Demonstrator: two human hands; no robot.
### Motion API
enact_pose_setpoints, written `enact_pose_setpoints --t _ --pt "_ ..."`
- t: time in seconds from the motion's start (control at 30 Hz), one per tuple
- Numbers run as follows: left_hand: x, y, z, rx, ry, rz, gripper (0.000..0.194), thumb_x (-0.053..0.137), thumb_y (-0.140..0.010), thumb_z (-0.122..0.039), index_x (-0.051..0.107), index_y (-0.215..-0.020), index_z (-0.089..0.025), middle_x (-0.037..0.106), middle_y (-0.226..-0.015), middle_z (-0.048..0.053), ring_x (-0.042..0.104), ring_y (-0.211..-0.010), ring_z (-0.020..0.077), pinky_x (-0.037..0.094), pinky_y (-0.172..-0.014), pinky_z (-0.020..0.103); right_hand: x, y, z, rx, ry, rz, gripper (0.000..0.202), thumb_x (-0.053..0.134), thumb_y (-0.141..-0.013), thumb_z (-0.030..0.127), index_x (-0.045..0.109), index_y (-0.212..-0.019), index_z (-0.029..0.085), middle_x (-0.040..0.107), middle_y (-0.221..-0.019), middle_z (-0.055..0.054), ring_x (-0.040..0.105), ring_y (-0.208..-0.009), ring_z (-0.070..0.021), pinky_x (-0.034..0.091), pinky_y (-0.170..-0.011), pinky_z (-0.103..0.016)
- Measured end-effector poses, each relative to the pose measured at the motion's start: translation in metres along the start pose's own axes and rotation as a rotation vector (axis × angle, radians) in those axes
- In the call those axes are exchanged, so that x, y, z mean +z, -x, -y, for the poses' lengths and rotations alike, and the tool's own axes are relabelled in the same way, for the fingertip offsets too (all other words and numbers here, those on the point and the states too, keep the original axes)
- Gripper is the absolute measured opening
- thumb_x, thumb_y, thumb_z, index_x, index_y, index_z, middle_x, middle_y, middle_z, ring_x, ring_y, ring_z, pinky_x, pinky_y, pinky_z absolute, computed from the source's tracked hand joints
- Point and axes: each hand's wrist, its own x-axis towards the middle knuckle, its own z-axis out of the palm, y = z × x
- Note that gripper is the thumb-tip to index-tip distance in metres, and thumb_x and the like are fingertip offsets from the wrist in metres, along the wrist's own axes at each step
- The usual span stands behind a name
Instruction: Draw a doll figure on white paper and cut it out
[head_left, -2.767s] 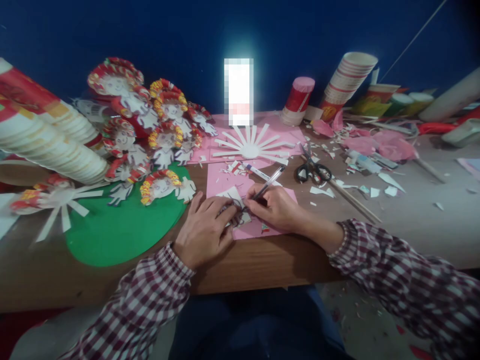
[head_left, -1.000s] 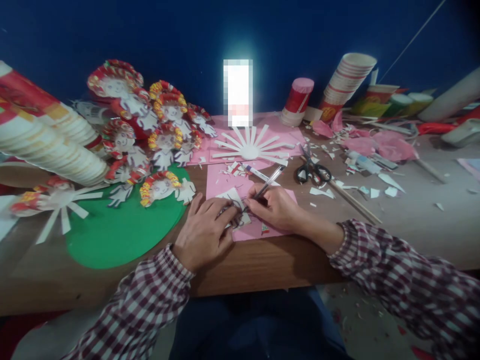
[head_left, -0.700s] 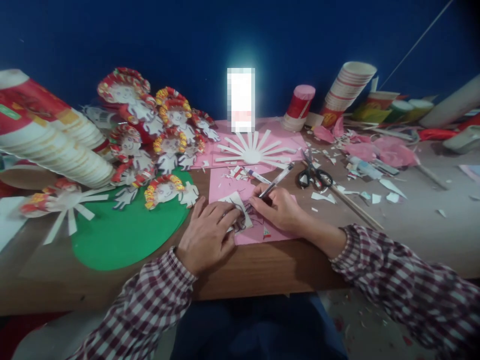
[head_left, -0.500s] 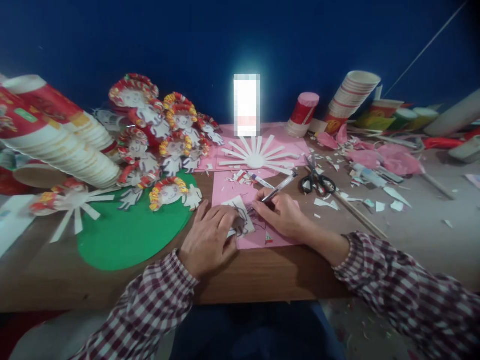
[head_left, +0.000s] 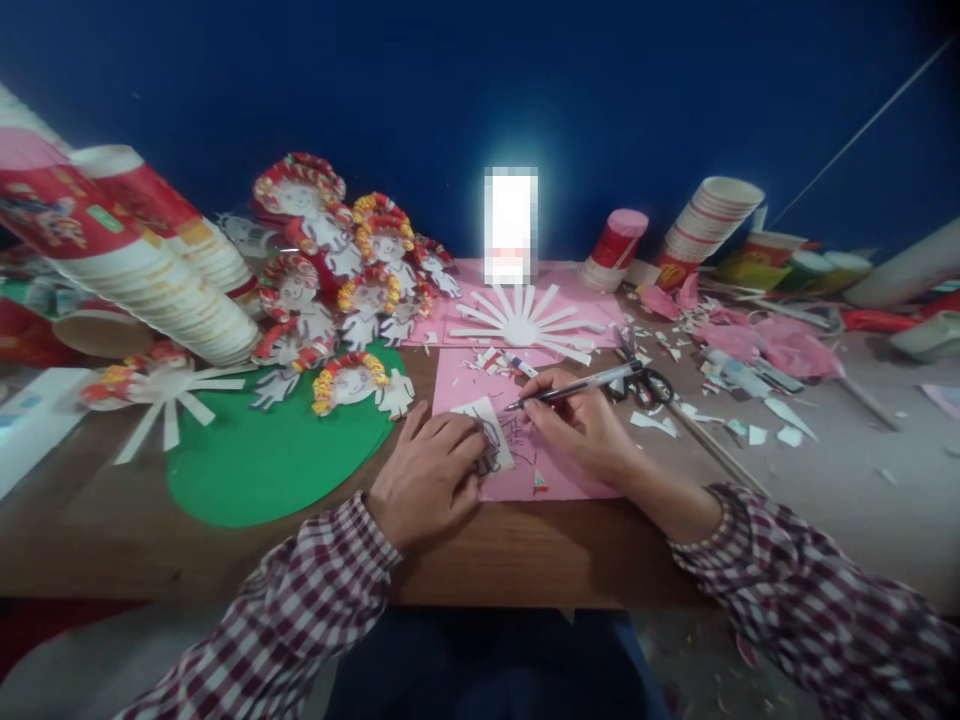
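Observation:
My left hand (head_left: 431,475) lies palm down with its fingers stretched over the left side of a small white paper piece (head_left: 501,452), pressing it flat. Dark drawn lines show on that piece, and part of it is hidden beneath the fingers. In my right hand (head_left: 589,428) a pen (head_left: 577,386) is gripped, its tip pointing left just above the piece's right edge. Both hands rest over a pink sheet (head_left: 570,485) marked with dark scribbles. Black-handled scissors (head_left: 651,384) lie just beyond my right hand.
On the left stand stacked paper cups (head_left: 161,275) and paper figures with red and yellow rings (head_left: 349,385), some on a green sheet (head_left: 262,470). A white strip-cut cup (head_left: 519,330) lies ahead. Paper scraps, a stick (head_left: 716,448) and more cups (head_left: 701,220) occupy the right.
The pen has tilted lower, nearly level, with its tip now showing to the left of my right fingers. My left hand still holds the paper piece down. The whole view has shifted slightly.

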Motion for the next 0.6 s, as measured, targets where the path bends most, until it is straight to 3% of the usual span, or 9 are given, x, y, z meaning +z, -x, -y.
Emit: enact_pose_setpoints --t 0.27,0.6 --pt "-0.001 0.001 0.0 0.02 -0.019 -0.019 0.025 0.049 -0.078 -0.022 0.06 -0.101 -0.021 0.059 -0.116 0.008 0.05 -0.112 0.0262 0.021 -0.107 0.056 0.005 -0.016 0.019 -0.067 0.166 0.059 0.01 0.048 -0.086 0.022 0.055 -0.081 0.016 0.054 -0.069 0.002 0.049 -0.06 -0.0105 0.039 -0.06 -0.024" --pt "0.0 0.002 0.0 0.016 -0.022 -0.009 0.021 0.047 -0.081 -0.024 0.058 -0.099 -0.02 0.057 -0.118 0.008 0.05 -0.111 0.0255 0.018 -0.109 0.057 0.026 -0.012 0.008 -0.009 0.205 0.016 0.011 0.044 -0.088 0.023 0.051 -0.081 0.018 0.052 -0.064 0.001 0.049 -0.06 -0.0141 0.038 -0.06 -0.025"
